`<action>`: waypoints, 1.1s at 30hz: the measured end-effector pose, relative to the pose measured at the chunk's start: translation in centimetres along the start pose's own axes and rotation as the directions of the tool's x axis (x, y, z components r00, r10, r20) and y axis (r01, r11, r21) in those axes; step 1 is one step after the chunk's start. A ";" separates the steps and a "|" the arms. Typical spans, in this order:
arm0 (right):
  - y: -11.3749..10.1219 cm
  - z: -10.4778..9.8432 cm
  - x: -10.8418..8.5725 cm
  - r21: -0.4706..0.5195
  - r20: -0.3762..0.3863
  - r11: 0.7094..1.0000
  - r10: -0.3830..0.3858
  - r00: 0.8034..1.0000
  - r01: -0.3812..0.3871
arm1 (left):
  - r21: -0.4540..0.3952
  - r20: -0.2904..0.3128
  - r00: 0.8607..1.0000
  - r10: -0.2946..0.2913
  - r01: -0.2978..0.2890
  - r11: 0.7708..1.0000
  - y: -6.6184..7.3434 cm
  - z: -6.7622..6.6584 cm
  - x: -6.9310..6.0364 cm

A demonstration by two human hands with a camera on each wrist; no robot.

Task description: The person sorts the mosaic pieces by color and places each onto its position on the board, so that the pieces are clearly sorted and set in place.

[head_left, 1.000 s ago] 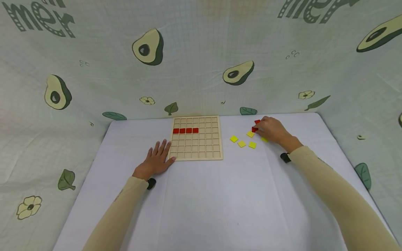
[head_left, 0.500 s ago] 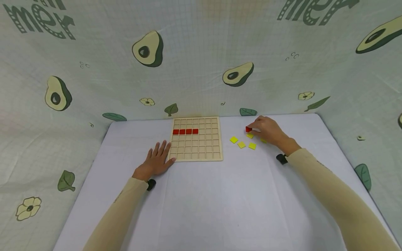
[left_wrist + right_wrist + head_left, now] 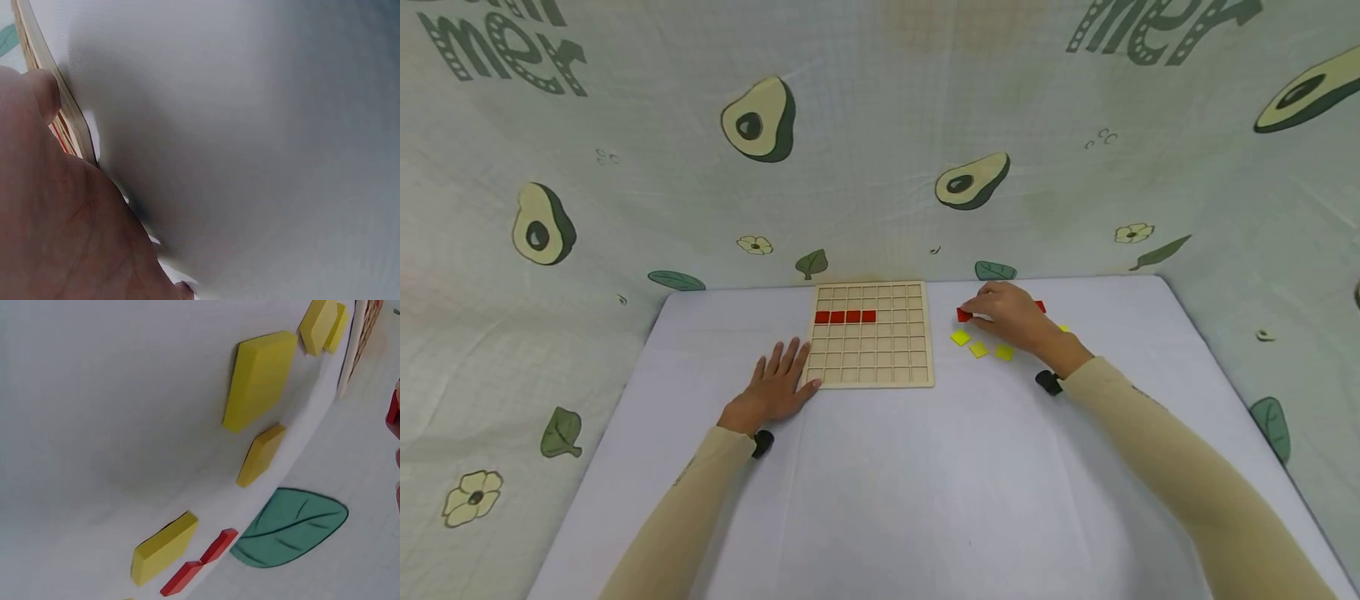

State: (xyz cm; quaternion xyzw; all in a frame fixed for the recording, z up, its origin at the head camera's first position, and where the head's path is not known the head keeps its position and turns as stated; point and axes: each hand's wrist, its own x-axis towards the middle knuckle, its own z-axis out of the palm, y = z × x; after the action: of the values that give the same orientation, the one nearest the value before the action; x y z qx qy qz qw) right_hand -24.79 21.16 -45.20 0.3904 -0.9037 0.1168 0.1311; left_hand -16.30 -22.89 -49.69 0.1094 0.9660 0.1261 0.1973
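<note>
From where I stand, the person's right hand (image 3: pixel 1011 317) pinches a red tile (image 3: pixel 964 315) between thumb and fingers, to the right of the wooden grid board (image 3: pixel 871 363). The left hand (image 3: pixel 772 390) lies with its fingers straight and spread, touching the board's left side. Four red squares (image 3: pixel 846 317) sit side by side in one row, starting from the left edge. Yellow tiles (image 3: pixel 1004 352) and two more red pieces (image 3: pixel 219 545) lie loose on the white-covered worktop (image 3: pixel 880 492). Behind hangs an avocado-print cloth (image 3: pixel 865 167).
</note>
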 end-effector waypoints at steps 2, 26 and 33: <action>-0.4 0.1 0.4 -0.002 0.005 1.000 -0.011 1.000 0.011 | 0.005 -0.001 1.000 -0.004 0.004 1.000 0.1 0.0 -0.1; -3.3 3.2 5.0 -0.020 -0.097 0.982 -0.191 0.977 0.190 | 0.031 0.025 0.999 -0.027 0.027 0.999 0.7 -0.4 -0.2; -4.1 3.8 6.8 0.010 -0.078 0.981 -0.195 0.978 0.196 | 0.017 0.022 0.999 -0.033 0.033 0.999 0.7 -0.5 -0.3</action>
State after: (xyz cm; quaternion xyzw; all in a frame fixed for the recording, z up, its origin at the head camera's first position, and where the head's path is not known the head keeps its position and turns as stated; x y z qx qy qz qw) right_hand -26.80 12.63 -46.11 0.4737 -0.8542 0.1264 0.1730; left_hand -16.14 -22.39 -48.99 0.0964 0.9665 0.1137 0.2091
